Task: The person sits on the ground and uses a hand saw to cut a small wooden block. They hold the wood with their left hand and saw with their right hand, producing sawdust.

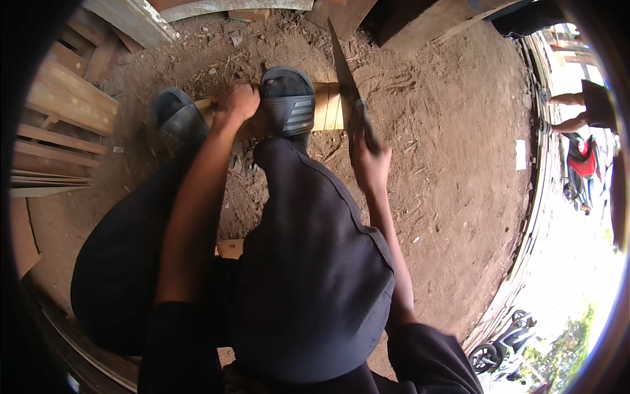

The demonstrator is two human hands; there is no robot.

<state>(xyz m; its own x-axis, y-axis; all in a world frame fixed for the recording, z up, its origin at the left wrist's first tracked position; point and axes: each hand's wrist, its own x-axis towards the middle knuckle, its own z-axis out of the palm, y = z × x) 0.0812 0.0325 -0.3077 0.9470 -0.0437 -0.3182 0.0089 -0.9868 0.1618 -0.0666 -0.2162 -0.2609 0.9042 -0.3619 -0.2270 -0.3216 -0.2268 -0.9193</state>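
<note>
I seem to be sawing: right hand (pixel 369 159) gripping the saw (pixel 344 70), left hand (pixel 239 102) at the plank (pixel 326 108) (hold unclear); the next stroke wants steadiness.

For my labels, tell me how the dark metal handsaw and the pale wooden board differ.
The dark metal handsaw tapers to a tip; the pale wooden board looks straight-edged. The saw is gripped in the right hand; the board lies beneath a dark striped sandal. The saw points mostly forward; the board runs crosswise. Both look longer than wide.
</note>
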